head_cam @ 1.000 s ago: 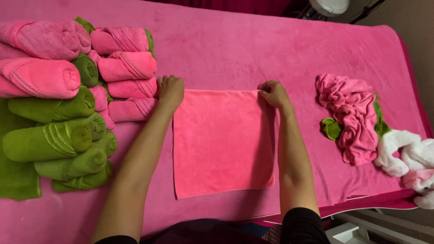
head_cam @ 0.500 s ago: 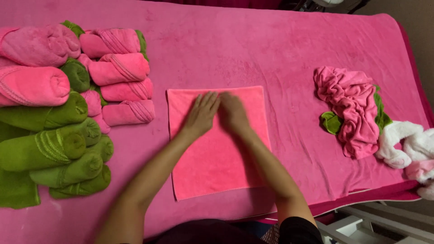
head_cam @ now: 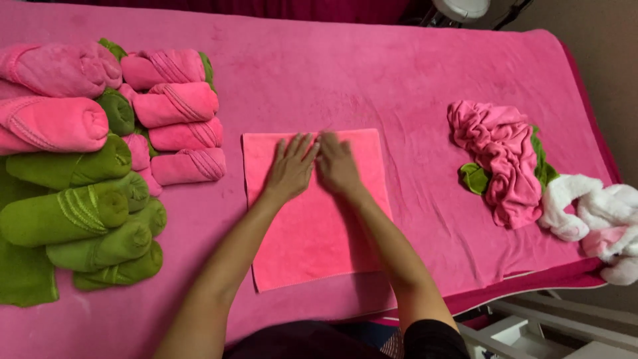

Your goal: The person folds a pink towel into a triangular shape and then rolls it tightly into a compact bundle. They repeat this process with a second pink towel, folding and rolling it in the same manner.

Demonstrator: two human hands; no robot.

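Towel (head_cam: 312,226) is lying flat mid-table (head_cam: 399,73), long axis running away from the person, short edge facing them. Left hand (head_cam: 290,169) and right hand (head_cam: 337,166) are pressing on its far half, palms down, fingers open, gripping nothing.

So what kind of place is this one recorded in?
Probably a spa or massage room: a padded table under a pink cover, stacks of rolled towels in pink and green, and both hands flat on a pink cloth spread out on it.

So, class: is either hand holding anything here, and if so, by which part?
Nothing is held. The left hand and right hand lie flat, palms down, on the upper middle of the spread pink towel.
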